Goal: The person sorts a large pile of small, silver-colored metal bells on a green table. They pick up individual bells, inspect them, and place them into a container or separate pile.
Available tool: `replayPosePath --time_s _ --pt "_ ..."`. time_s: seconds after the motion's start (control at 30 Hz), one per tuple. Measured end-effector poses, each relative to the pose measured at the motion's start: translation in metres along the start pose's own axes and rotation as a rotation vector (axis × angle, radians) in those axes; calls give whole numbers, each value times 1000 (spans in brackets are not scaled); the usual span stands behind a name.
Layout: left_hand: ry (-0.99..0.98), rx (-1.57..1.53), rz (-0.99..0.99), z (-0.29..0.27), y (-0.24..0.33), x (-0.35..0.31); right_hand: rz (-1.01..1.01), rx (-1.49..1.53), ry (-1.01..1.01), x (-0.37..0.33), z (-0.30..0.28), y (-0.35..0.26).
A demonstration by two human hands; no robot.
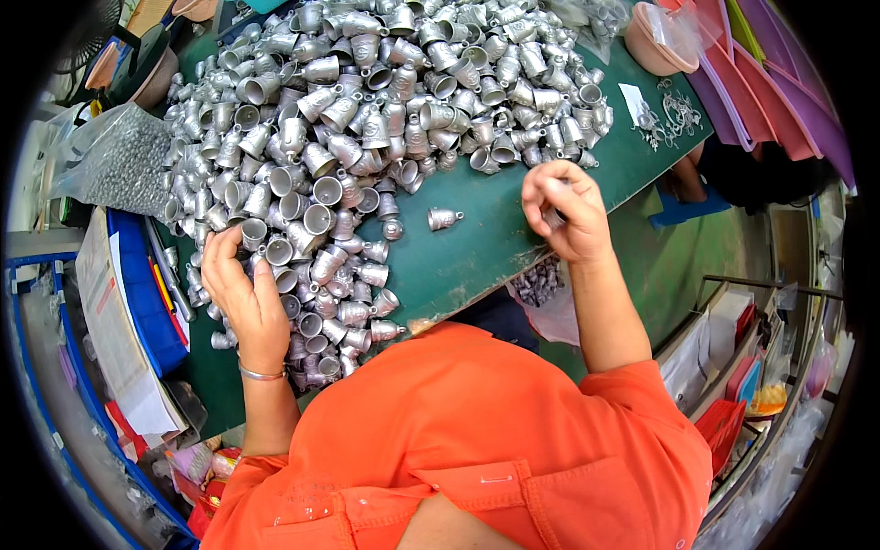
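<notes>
A big heap of small silver metal bells (367, 119), each with a loop on top, spreads over the green table (486, 238). At the heap's near left side rests my left hand (240, 289), its thumb and fingers apart, touching bells and gripping none that I can see. My right hand (570, 215) hovers by the table's right edge with fingers curled in. A bit of grey shows under those fingers, too hidden to name. One single bell (445, 219) lies on its side between the hands, apart from the heap.
A clear bag of small grey pieces (124, 156) and a blue folder (151, 293) with papers flank the heap at left. Pink and purple bins (752, 82), a pink bowl (655, 41) and metal rings (674, 117) are at far right. Below the table edge hangs an open bag (545, 293).
</notes>
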State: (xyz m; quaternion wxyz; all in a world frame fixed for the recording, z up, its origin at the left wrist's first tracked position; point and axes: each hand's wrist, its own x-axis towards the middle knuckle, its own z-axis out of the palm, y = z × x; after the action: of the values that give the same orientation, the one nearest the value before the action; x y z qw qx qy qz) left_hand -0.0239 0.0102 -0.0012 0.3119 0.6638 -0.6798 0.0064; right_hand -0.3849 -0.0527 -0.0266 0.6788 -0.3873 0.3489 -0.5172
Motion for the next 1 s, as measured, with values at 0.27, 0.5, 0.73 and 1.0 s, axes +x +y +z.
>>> replayPosePath --time_s 0.27,0.5,0.73,1.0 --pt "2 7 -5 -1 1 0 -611 -1523 166 32 14 2" --pt "12 3 4 0 -1 -1 -534 -999 60 20 10 2" --pt "6 8 -5 0 1 -1 99 253 -140 4 5 5" --pt "-6 3 5 0 -1 0 99 604 -303 -5 -8 8"
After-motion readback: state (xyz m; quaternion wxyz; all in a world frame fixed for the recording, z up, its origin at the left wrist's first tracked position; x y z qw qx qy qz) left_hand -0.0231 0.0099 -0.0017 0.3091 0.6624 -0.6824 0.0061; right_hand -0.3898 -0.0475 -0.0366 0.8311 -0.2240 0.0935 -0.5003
